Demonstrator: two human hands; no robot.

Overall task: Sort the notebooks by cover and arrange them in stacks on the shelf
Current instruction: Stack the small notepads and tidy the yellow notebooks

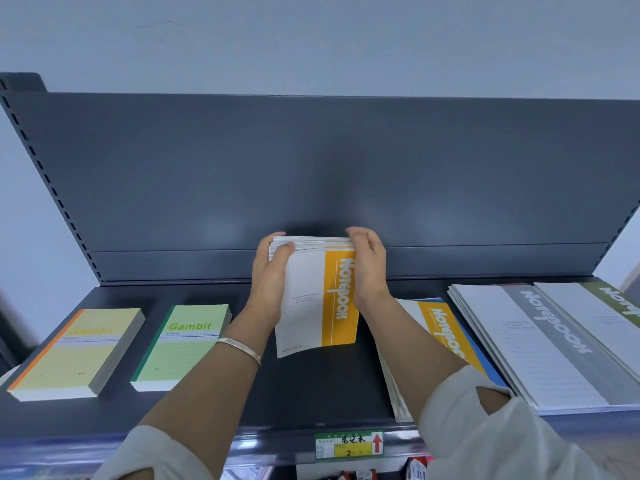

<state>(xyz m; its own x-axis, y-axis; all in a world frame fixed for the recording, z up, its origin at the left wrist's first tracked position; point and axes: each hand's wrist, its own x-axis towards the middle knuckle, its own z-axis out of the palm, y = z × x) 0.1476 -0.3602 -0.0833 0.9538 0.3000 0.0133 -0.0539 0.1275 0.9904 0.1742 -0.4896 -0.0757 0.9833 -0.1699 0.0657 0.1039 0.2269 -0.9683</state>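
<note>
Step judged: squaring up yellow notebook bundle (313, 299) | held at frame centre over shelf (311, 386) | gripped at opposite sides by left hand (268, 275) and right hand (370, 268) | next likely needed: laying flat, edges aligned, onto matching yellow stack (445, 329) centre-right

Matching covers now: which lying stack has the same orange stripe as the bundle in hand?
The white-and-orange notebook stack just right of the right forearm; the others show yellow, green or grey covers.
</note>
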